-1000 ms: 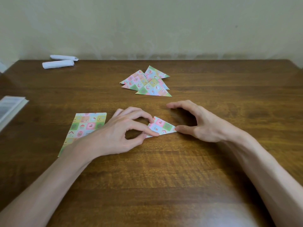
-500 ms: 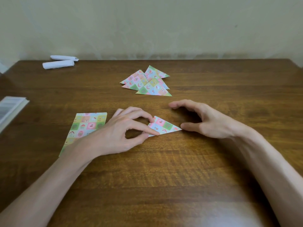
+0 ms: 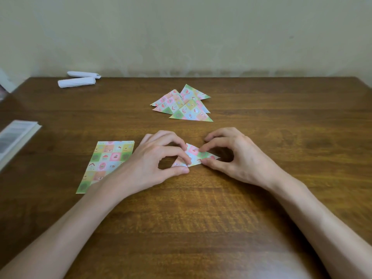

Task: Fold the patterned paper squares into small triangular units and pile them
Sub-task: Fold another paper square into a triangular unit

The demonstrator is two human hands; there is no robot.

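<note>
We pinch small triangle (image 3: 196, 157) on desk (image 3: 281, 137): left hand (image 3: 155, 160) anchors its left corner, right hand (image 3: 233, 156) grips right edge (likely setting crease). Pile (image 3: 182, 104) waits beyond, square stack (image 3: 104, 162) left.

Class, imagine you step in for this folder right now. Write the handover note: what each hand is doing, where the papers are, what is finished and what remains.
Left hand: fingertips pinching the left end of the small triangle on the table.
Right hand: thumb and forefinger gripping the same triangle's right part.
Papers: the stack of unfolded squares lies flat, left of the left hand; the pile of finished triangles sits farther back, centre.
Done: several units are folded and piled.
Left: probably finish creasing this unit, add it to the pile, then fold the remaining squares.
</note>
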